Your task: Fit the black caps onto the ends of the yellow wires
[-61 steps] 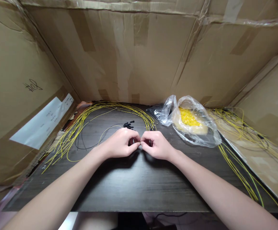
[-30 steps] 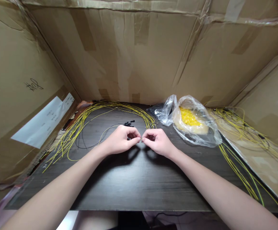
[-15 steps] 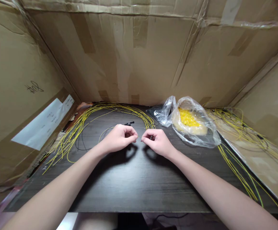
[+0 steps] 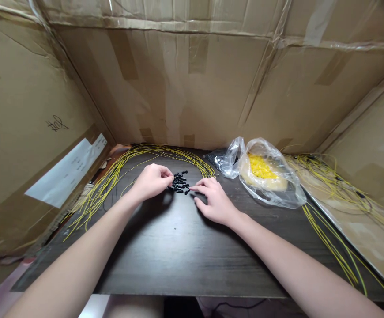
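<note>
Several small black tubular pieces [image 4: 180, 182] lie in a loose pile on the dark table, near its middle. At the pile's left edge my left hand [image 4: 154, 181] is closed in a pinch, thumb against fingers. A thin yellow wire [image 4: 126, 189] runs from the table up behind that hand, and its tip seems to poke out at the fingertips. On the pile's other side my right hand [image 4: 213, 201] is open, palm down, with fingers apart. Its index fingertip is close to one black piece [image 4: 187, 191] at the near right edge; whether they touch I cannot tell.
A bundle of yellow wires [image 4: 112, 176] curves along the table's back and left. At the back right stand a clear bag of yellow pieces [image 4: 261, 167] and a bag of black pieces [image 4: 219, 157]. More yellow wires [image 4: 331, 174] lie on cardboard at right. Cardboard walls [image 4: 178, 97] surround the table.
My hands were pinched close together before me; now they are farther apart. My right hand has opened and reached forward to the black pile, which now shows. My left hand has shifted left.
</note>
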### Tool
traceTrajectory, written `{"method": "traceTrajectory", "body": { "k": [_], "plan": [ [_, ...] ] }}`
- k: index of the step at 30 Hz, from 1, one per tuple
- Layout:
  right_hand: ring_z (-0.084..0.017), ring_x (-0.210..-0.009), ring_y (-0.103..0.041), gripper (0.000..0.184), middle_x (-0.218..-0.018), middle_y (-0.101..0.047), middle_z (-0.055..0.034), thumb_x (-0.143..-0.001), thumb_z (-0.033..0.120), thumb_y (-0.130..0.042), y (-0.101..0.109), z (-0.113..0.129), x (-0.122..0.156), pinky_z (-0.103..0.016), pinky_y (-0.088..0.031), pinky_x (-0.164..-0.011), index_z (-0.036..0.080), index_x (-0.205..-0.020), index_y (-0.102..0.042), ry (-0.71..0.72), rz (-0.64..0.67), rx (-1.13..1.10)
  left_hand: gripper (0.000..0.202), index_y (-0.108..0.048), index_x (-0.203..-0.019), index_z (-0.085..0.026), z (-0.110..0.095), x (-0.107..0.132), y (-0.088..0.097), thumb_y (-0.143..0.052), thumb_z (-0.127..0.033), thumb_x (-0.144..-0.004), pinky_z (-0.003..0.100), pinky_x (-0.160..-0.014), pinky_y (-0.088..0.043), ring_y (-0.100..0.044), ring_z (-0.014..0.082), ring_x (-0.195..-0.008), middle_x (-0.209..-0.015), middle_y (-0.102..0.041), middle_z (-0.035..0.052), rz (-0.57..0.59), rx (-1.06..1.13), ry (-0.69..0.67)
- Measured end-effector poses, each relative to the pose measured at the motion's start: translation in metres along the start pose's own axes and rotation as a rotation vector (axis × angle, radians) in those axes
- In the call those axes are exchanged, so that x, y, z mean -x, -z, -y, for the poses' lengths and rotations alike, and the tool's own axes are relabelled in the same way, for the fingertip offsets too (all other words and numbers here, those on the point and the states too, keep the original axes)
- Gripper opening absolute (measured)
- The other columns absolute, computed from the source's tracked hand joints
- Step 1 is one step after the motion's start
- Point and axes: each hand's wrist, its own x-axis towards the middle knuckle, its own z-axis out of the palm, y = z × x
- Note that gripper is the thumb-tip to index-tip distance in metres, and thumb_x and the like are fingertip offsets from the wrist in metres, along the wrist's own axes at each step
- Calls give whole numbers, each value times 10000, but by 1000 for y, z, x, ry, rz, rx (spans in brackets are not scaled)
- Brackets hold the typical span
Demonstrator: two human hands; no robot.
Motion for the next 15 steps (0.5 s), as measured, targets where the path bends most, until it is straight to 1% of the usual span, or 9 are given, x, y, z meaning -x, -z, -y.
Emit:
{"method": "traceTrajectory", "body": {
  "k": [3, 6, 8, 12, 15],
  "plan": [
    [-298, -1160, -444, 464, -1277, -543, -135, -862, 212, -582, -3, 7, 1, -472, -386, -960, 213, -1326, -592, 23, 77, 110, 173, -730, -669, -175, 2, -1, 0, -612, -289, -725, 259, -571, -447, -647, 184, -611, -643, -723, 31, -19, 42, 11],
    [-305, -1178, -417, 435, -1298, -513, -142, -897, 235, -553, -5, 9, 0, -482, -374, -955, 226, -1330, -592, 21, 109, 156, 185, -729, -682, -166, 2, -1, -1, -610, -298, -734, 261, -583, -450, -647, 183, -619, -651, -726, 35, 1, 79, 11],
    [-292, -1161, -422, 374, -1268, -526, -132, -915, 244, -544, -7, 7, 0, -468, -374, -946, 225, -1278, -632, 17, 104, 148, 194, -734, -707, -160, 0, 0, -4, -605, -301, -745, 261, -589, -455, -656, 185, -630, -664, -732, 37, 40, 96, 10],
    [-254, -1075, -455, 222, -1132, -577, -100, -915, 244, -579, -11, -1, -1, -423, -391, -906, 218, -1089, -715, -31, 46, 83, 192, -731, -734, -154, -9, 6, -14, -599, -292, -759, 268, -626, -477, -682, 198, -675, -704, -749, 46, 156, 122, 1],
    [-234, -1001, -473, 125, -1018, -600, -79, -909, 227, -603, -12, -5, -1, -397, -402, -871, 206, -926, -725, -65, 5, 37, 184, -728, -752, -161, -15, 11, -20, -603, -295, -766, 271, -633, -482, -688, 205, -693, -721, -754, 44, 206, 114, -17]
  ]
}}
